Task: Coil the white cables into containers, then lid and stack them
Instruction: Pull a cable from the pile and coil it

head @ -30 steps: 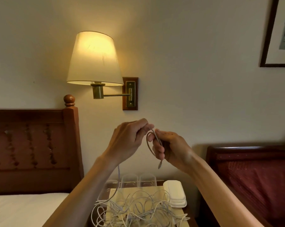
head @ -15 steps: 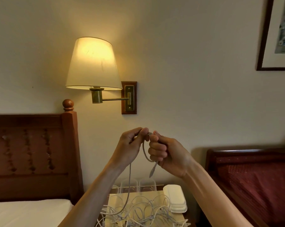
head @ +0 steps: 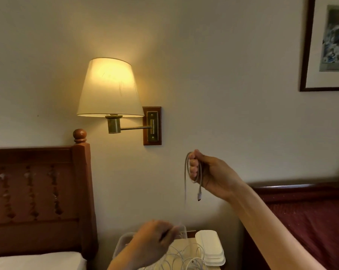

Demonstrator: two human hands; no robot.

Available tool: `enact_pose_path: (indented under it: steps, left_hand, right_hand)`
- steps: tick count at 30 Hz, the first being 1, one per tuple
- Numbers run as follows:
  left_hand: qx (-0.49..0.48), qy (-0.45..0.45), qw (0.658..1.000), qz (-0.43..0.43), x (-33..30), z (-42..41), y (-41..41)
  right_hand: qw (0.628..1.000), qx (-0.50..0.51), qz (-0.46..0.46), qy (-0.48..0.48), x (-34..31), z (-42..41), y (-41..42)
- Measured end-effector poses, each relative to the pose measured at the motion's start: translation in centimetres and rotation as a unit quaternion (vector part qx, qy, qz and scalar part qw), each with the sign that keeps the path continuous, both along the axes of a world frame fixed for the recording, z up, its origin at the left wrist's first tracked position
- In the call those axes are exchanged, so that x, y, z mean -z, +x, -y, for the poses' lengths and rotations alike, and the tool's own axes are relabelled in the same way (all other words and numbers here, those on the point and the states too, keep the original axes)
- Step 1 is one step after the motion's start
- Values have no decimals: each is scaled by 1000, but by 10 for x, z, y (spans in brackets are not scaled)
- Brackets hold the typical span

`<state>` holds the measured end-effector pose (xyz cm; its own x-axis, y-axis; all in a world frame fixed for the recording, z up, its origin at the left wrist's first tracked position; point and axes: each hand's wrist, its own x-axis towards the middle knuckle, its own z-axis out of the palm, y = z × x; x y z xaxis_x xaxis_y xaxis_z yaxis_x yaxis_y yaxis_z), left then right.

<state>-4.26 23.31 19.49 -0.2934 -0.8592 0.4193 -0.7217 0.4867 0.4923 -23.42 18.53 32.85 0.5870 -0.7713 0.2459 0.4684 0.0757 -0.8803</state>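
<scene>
I see one white cable [head: 186, 172] looped over curled fingers above the nightstand [head: 188, 243], its plug end dangling. More white cables [head: 182, 259] lie tangled on the nightstand. Clear containers [head: 123, 243] stand at its back; a stack of white lids [head: 209, 246] sits on its right.

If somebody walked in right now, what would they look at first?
Probably the glowing lamp on the wall, above the wooden headboard. Next, the right hand raised in front of the wall, gripping a loop of white cable whose plug dangles below it. Lower down, the blurred left hand is over the tangle of cables beside the white lids.
</scene>
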Motion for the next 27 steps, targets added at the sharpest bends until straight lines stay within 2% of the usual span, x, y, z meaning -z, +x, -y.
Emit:
enact_pose_path:
  steps: [2,4,7,12,15,18,23,27]
  left_hand:
    - [54,-19,996,65,-32,-12,-11]
    - [59,-123,989,57,-59,-19,-12]
    - [16,-257,965,57,-83,-18,-1]
    - [-39,-344,935,83,-102,-11,5]
    - [-61,-358,929,71,-101,-4,7]
    - [-70,-346,935,38,-95,4,9]
    - [-23,-292,955,-53,-88,18,7]
    - [15,-237,964,-122,-82,32,12]
  right_hand:
    - [995,46,-61,-63,11,1,9]
    - [982,90,-117,-119,20,-3,14]
    - [960,114,-177,-183,27,-9,18]
    - [920,149,-244,-267,31,-20,24]
    - [937,127,-224,-234,32,-25,25]
    - [968,57,-182,-164,32,-27,21]
    - [988,-15,-138,-64,27,-25,18]
    - [997,-70,-37,25,24,-21,15]
